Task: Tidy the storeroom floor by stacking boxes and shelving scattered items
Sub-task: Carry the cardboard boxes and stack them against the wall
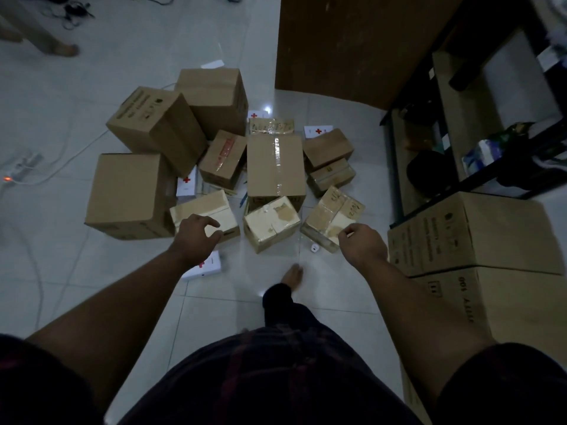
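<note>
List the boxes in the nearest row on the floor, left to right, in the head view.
Big plain box → left taped box → middle taped box → right taped box → printed carton.

Pale tiled floor [92, 271] carried a jumble of cardboard boxes [276, 164] at the centre, white red-cross packs [318, 131] tucked between them, a power strip [23, 167] on the left, stacked cartons [475, 234] near right.
</note>
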Available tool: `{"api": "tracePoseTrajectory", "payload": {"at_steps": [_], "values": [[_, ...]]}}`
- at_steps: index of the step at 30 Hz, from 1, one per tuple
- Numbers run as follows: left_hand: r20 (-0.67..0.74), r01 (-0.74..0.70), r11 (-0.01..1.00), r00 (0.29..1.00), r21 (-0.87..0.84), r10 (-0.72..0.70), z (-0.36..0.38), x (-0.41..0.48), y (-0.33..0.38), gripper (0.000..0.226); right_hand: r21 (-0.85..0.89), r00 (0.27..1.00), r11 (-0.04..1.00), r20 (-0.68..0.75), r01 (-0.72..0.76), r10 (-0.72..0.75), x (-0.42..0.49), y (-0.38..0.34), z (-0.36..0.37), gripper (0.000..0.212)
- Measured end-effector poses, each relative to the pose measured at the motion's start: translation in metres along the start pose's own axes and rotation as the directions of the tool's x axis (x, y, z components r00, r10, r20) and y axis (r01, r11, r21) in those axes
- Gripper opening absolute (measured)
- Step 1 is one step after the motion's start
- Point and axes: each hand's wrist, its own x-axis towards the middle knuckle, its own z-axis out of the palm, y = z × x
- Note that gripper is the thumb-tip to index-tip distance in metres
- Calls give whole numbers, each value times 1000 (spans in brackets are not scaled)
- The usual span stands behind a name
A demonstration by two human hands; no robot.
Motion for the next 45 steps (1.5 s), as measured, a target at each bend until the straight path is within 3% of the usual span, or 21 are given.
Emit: {"api": "tracePoseTrajectory", "payload": {"at_steps": [6,9,21,27,35,38,40,45], "values": [[32,59,998,998,-22,-59,0,83,8,32,66,999,997,20,-43,42,90,-24,9,24],[48,83,996,996,-36,-81,0,126,15,33,126,993,989,102,-73,60,145,-36,14,23],[32,234,969,972,-80,-233,26,307,47,35,184,962,980,271,-76,23,353,-88,52,50],[119,348,917,937,-194,-330,78,394,26,49,279,957,952,288,-128,44,438,-102,117,65],[148,487,746,867,-453,-476,204,530,-52,97,426,951,884,302,-194,63,560,-88,266,86],[172,551,710,827,-440,-535,243,565,-63,90,469,952,861,301,-199,57,593,-79,321,96],[182,525,705,844,-477,-505,266,581,-73,78,538,948,817,317,-207,31,606,-72,352,104],[198,450,690,887,-567,-416,293,599,-84,77,656,972,738,236,-157,-3,609,-62,398,85]]}}
